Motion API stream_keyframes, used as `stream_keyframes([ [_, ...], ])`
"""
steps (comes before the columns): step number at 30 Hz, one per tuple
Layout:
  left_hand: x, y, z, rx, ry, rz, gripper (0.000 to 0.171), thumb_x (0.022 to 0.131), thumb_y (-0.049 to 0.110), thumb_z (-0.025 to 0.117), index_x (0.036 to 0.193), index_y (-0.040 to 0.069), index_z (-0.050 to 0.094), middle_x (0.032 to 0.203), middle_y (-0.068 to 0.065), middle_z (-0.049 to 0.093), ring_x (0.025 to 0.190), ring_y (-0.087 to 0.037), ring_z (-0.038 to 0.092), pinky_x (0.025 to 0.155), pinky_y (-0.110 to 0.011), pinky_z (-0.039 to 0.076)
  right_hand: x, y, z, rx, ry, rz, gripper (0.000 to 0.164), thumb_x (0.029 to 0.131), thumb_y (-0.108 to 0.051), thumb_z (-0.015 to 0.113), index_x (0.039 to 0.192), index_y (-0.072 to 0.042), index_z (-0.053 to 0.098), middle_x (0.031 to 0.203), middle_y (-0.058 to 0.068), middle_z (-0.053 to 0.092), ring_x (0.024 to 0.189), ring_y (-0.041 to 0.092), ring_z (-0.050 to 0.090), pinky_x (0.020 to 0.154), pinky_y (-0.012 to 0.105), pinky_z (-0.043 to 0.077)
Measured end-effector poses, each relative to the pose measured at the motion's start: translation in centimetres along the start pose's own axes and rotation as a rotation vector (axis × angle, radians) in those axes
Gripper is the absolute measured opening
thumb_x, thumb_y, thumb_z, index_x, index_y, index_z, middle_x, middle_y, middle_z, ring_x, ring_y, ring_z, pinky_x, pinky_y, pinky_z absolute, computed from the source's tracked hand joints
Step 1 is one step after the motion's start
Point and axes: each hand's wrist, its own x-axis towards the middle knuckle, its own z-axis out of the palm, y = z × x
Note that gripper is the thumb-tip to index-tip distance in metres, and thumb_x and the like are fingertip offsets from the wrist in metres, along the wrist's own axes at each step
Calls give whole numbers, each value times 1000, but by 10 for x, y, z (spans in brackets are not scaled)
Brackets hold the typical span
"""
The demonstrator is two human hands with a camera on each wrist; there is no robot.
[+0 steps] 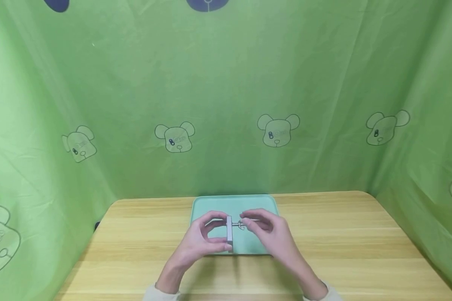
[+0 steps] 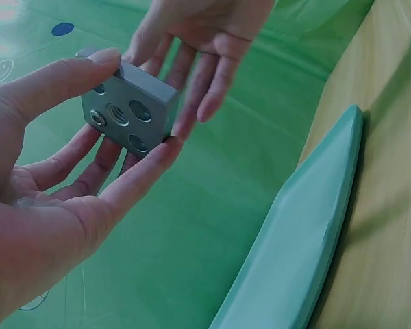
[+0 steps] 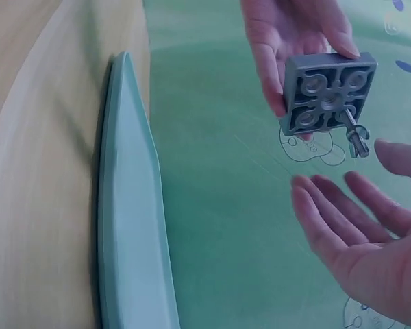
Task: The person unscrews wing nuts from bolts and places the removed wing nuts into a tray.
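Note:
My left hand (image 1: 196,241) grips a small grey square block (image 1: 229,234) by its edges, between thumb and fingertips. In the left wrist view the flat face of the block (image 2: 127,106) shows several round holes, one threaded, and a bolt end in a corner hole. From the ribbed face, seen in the right wrist view, a metal bolt (image 3: 350,118) sticks out with a wing nut (image 3: 358,140) near its free end. Beside the wing nut, my right hand (image 1: 275,234) is held with thumb and fingers spread apart, and a gap shows between them and the metal.
Below the hands a light green tray (image 1: 245,244) lies on the wood-grain table (image 1: 335,242). A green curtain (image 1: 226,83) printed with bear heads encloses the back and both sides.

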Motion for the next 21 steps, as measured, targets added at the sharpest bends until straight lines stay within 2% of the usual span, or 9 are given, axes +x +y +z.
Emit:
stream_keyframes([
  [4, 1, 0, 2, 30, 12, 4, 66, 72, -12, 83, 132, 0, 57, 137, -20, 51, 135, -42, 49, 102, -49, 57, 2, 1, -3, 138, -39, 176, 35, 96, -20, 73, 121, 5, 68, 115, 21, 72, 98, 29, 74, 86, 39, 65],
  [8, 2, -2, 3, 81, 2, 31, 65, 73, -12, 82, 132, -1, 57, 137, -22, 51, 135, -43, 49, 101, -48, 58, 2, 2, -7, 219, -86, 266, 43, 97, -21, 73, 124, 10, 64, 113, 23, 72, 99, 33, 74, 85, 43, 65],
  [11, 2, -3, 4, 133, -7, 47, 65, 74, -10, 83, 133, -1, 56, 137, -23, 53, 133, -39, 52, 100, -46, 59, 3, 3, -8, 252, -104, 319, 42, 96, -21, 74, 123, 10, 64, 111, 22, 73, 98, 33, 74, 85, 45, 65],
  [15, 1, -2, 5, 174, -12, 47, 65, 73, -8, 84, 132, 1, 57, 136, -20, 55, 132, -35, 54, 100, -45, 59, 3, 4, -10, 272, -125, 361, 41, 94, -16, 76, 120, 12, 65, 107, 22, 74, 96, 31, 75, 85, 44, 65],
  [21, 1, -2, 7, 184, -14, 30, 67, 72, -10, 85, 132, 3, 58, 136, -16, 54, 130, -32, 55, 100, -45, 59, 3, 3, -12, 268, -151, 372, 40, 92, -14, 77, 120, 12, 65, 105, 22, 75, 95, 29, 75, 87, 45, 65],
])
